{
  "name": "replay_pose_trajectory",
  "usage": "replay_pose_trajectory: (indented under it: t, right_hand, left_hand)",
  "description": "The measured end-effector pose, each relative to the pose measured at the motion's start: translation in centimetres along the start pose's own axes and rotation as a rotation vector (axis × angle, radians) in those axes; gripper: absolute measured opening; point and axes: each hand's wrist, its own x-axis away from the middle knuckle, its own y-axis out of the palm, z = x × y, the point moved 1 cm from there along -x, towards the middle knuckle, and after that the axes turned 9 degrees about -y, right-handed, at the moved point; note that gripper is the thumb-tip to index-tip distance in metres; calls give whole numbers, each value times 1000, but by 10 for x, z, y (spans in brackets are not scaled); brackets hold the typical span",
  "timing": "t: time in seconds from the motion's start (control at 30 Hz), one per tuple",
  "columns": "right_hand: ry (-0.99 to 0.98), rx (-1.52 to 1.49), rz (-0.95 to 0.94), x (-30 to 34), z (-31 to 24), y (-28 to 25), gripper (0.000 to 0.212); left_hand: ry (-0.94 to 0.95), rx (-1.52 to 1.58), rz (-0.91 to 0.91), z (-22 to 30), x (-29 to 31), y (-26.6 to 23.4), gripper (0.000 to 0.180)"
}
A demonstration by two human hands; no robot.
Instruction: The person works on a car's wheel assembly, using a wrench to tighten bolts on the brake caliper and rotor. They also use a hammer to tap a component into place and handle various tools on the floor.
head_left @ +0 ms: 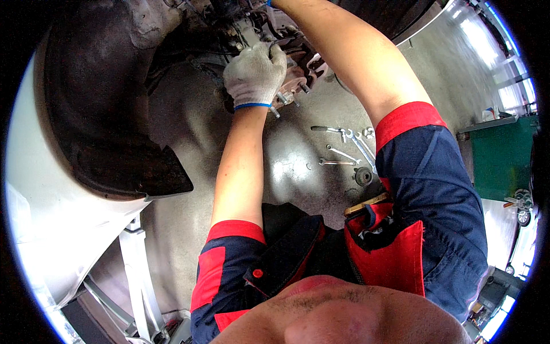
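Observation:
My left hand (255,74), in a whitish knit glove with a blue cuff, is raised into the wheel well. Its fingers are curled at the lower end of a grimy suspension strut (245,35); whatever lies inside them is hidden by the back of the hand. Just right of and below that hand is a rusty wheel hub (295,80) with bare studs sticking out. My right forearm (349,49) reaches up over the hub to the top edge. Only a sliver of blue cuff shows there, and the right hand itself is outside the picture.
On the grey floor below the hub lie several wrenches (360,148) and a round dark part (362,176). A black wheel-arch liner (97,109) and white car body (51,223) fill the left. A white metal support (136,269) stands lower left, a green cabinet (501,152) far right.

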Motion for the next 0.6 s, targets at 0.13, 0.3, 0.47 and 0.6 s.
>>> replay_pose_trajectory:
  t: [0.13, 0.3, 0.47, 0.6]
  right_hand:
    - [24, -28, 25, 2, -2, 7, 48]
    - [-165, -148, 208, 4, 17, 15, 36]
    - [-238, -198, 165, 5, 17, 12, 33]
    - [-98, -106, 77, 3, 7, 10, 31]
  left_hand:
    - [-12, -14, -16, -2, -1, -3, 40]
    - [-14, -1, -42, 6, 0, -2, 40]
    - [-3, -14, -19, 1, 0, -1, 39]
    - [10, -11, 23, -6, -1, -1, 39]
